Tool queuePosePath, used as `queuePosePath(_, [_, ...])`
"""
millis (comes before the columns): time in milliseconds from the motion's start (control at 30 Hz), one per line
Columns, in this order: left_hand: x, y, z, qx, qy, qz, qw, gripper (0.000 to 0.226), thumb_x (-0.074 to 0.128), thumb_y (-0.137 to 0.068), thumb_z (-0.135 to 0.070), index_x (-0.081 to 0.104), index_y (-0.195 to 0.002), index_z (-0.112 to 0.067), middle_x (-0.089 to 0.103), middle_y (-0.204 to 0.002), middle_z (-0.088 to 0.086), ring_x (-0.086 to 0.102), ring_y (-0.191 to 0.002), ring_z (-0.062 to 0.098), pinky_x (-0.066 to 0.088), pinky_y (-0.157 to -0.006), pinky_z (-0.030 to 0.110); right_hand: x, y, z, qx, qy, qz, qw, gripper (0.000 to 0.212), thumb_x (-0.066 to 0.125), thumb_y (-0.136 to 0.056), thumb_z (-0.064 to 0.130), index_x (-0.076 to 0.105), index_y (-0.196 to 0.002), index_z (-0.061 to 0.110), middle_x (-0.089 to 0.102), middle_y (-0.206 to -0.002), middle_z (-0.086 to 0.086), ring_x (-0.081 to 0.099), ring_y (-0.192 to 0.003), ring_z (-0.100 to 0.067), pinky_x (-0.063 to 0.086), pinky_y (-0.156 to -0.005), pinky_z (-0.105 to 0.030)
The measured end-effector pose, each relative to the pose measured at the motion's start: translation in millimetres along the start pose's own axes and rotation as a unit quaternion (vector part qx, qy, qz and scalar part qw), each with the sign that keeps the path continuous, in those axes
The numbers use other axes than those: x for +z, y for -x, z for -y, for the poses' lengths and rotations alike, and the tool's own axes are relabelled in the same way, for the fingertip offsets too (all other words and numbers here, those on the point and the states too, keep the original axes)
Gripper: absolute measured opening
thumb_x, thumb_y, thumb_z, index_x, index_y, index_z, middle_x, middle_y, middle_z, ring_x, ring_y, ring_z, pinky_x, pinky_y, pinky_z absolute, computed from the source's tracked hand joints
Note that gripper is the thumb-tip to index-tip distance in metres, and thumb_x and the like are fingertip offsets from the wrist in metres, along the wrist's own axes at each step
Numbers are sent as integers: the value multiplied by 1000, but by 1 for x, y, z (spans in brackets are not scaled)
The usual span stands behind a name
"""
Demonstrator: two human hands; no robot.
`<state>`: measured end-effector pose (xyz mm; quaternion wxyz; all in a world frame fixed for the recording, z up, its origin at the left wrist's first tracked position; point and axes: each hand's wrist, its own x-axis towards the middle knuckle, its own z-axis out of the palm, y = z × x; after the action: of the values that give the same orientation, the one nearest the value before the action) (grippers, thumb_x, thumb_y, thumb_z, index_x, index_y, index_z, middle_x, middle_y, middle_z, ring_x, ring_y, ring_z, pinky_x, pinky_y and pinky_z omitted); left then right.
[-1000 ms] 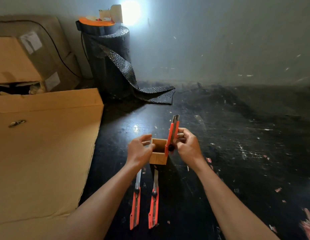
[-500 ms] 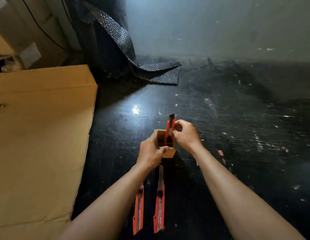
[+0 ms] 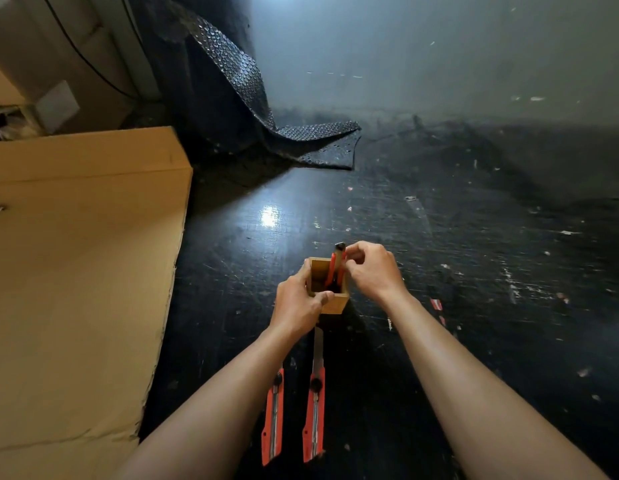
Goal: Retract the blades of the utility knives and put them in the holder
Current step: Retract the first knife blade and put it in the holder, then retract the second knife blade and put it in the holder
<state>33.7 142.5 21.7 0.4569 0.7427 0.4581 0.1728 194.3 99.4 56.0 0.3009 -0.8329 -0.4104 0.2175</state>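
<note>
While one orange knife (image 3: 337, 268) is lowered into the wooden holder (image 3: 330, 301), pinched by the right hand (image 3: 372, 270), the holder is gripped by the left hand (image 3: 298, 304); two knives (image 3: 313, 403) lie on the bench (image 3: 439, 271), blades out.

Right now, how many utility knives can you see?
3. One knife stands in the holder, under the right hand. Two lie on the floor: left knife, right knife.
</note>
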Motion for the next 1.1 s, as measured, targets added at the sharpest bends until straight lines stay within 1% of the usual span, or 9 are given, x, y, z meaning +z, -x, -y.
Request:
queuePosePath(67, [-3, 3, -3, -6, -6, -4, 1000, 56, 80, -88, -28, 59, -140, -23, 76, -120, 2, 68, -113, 19, 54, -103, 33, -3, 7, -2, 0, -7, -9, 1000, 30, 70, -94, 18, 70, -123, 13, 75, -116, -6, 69, -108, -21, 58, -93, -38])
queuePosePath(133, [-7, 10, -3, -27, -20, -21, 999, 77, 80, -89, -29, 43, -154, -11, 65, -141, 10, 59, -133, 27, 46, -109, 35, -4, 17, -5, 2, -12, -13, 1000, 38, 71, -93, 20, 65, -130, 13, 72, -122, -6, 67, -112, -22, 57, -96, -39])
queuePosePath(200, [-10, 23, 0, -35, -30, -46, 998, 84, 81, -88, -30, 38, -156, -7, 56, -151, 15, 52, -141, 28, 42, -114, 40, -3, 30, -9, 8, -13, -15, 1000, 43, 71, -93, 20, 61, -134, 15, 68, -125, -7, 64, -114, -21, 57, -95, -39])
queuePosePath(367, [-11, 72, 17, -29, -28, -97, 994, 58, 78, -90, -23, 58, -143, -8, 69, -135, 11, 67, -123, 23, 53, -101, 30, 9, 74, -20, 33, -5, 2, 999, 43, 70, -94, 21, 57, -135, 20, 63, -130, -5, 62, -120, -21, 57, -96, -43])
queuePosePath(500, [0, 105, 33, -53, -64, -45, 996, 36, 74, -92, -21, 70, -127, -12, 76, -117, 6, 72, -105, 14, 56, -87, 22, 32, 115, -31, 72, 2, 63, 995, 41, 69, -94, 23, 58, -134, 22, 64, -132, -4, 63, -119, -18, 57, -97, -41])
queuePosePath(733, [21, 141, 48, -138, -98, 63, 984, 13, 72, -92, -15, 79, -104, -16, 77, -98, 0, 75, -90, 12, 65, -82, 35, 67, 171, -48, 125, 40, 182, 974, 37, 67, -94, 19, 63, -131, 21, 71, -116, -2, 70, -97, -14, 60, -89, -39])
queuePosePath(867, [30, 152, 53, -152, -87, 90, 980, 10, 74, -92, -15, 79, -101, -16, 77, -94, -2, 75, -89, 11, 64, -85, 36, 78, 185, -51, 151, 15, 216, 965, 34, 64, -96, 16, 63, -129, 21, 69, -106, 3, 71, -86, -9, 63, -80, -34])
queuePosePath(1000, [37, 159, 54, -165, -56, 56, 983, 23, 72, -93, -11, 76, -115, -13, 77, -109, 1, 68, -85, 4, 58, -78, 20, 81, 195, -55, 173, -61, 208, 961, 31, 66, -96, 15, 62, -125, 24, 68, -103, 4, 72, -85, -9, 63, -76, -29])
queuePosePath(1100, [39, 166, 52, -177, -29, 19, 984, 31, 74, -91, -9, 73, -122, -15, 77, -115, 2, 72, -96, 9, 59, -84, 22, 77, 201, -56, 186, -126, 177, 958, 28, 67, -95, 12, 62, -120, 25, 70, -96, 4, 73, -81, -7, 60, -67, -22])
